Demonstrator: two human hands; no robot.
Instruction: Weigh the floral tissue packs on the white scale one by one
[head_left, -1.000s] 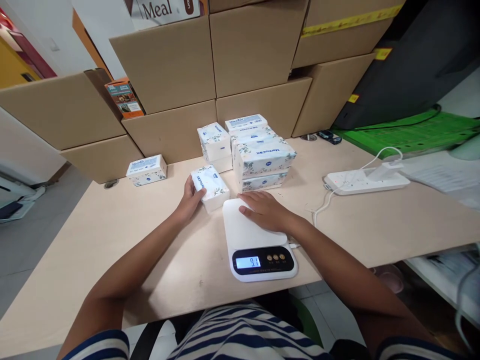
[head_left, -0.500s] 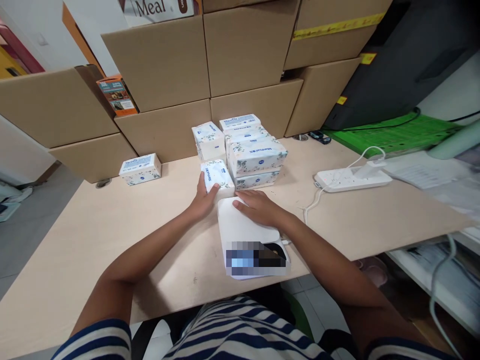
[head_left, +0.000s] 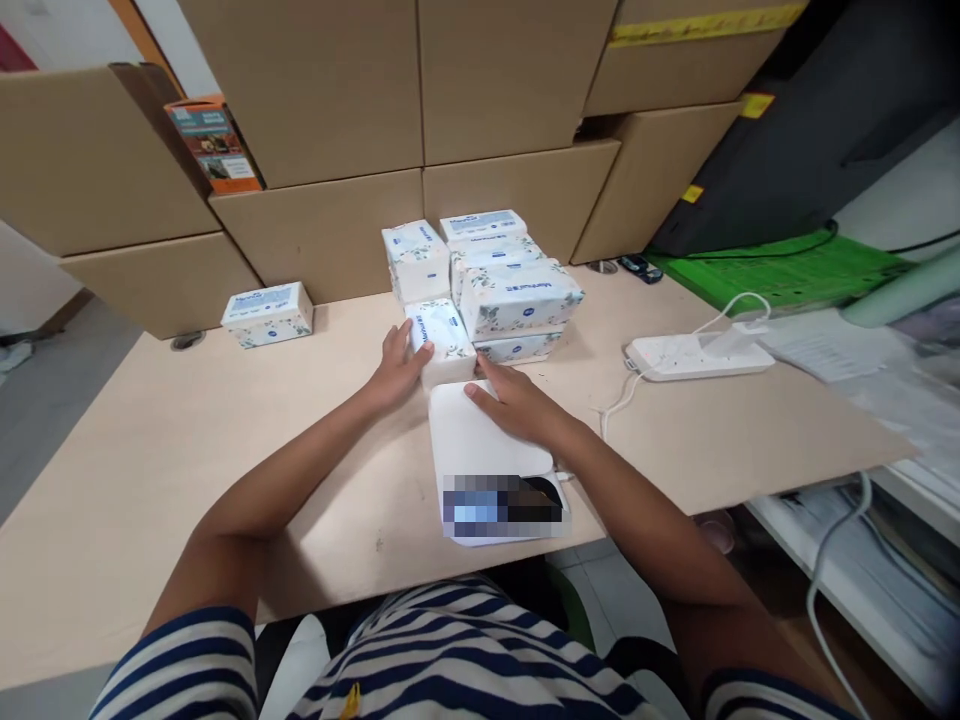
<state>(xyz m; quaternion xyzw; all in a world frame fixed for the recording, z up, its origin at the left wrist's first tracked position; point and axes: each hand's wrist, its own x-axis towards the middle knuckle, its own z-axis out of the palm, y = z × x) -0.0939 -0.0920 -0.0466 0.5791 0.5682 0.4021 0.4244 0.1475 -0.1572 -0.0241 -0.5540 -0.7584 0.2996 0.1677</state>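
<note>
A white tissue pack (head_left: 444,342) with blue print lies on the table in front of the other packs. My left hand (head_left: 394,372) is at its left side, with the thumb against the front and the fingers along the side. My right hand (head_left: 517,400) reaches over a flat white device (head_left: 480,440) with a rounded lid; its fingers are stretched out, tips by the pack's right front corner, thumb apart over the device's far edge. Stacked tissue packs (head_left: 521,300) stand behind to the right, and another tissue stack (head_left: 418,265) directly behind.
A lone tissue pack (head_left: 268,315) sits at the left. Cardboard boxes (head_left: 510,190) form a wall along the back. A white power strip (head_left: 697,357) with a cable lies right, near a green mat (head_left: 780,265). The front table edge runs close to my body.
The view has tilted down and shifted slightly. My left hand has eased a little off the pack's left side, and my right fingers have bent closer to its right corner.
</note>
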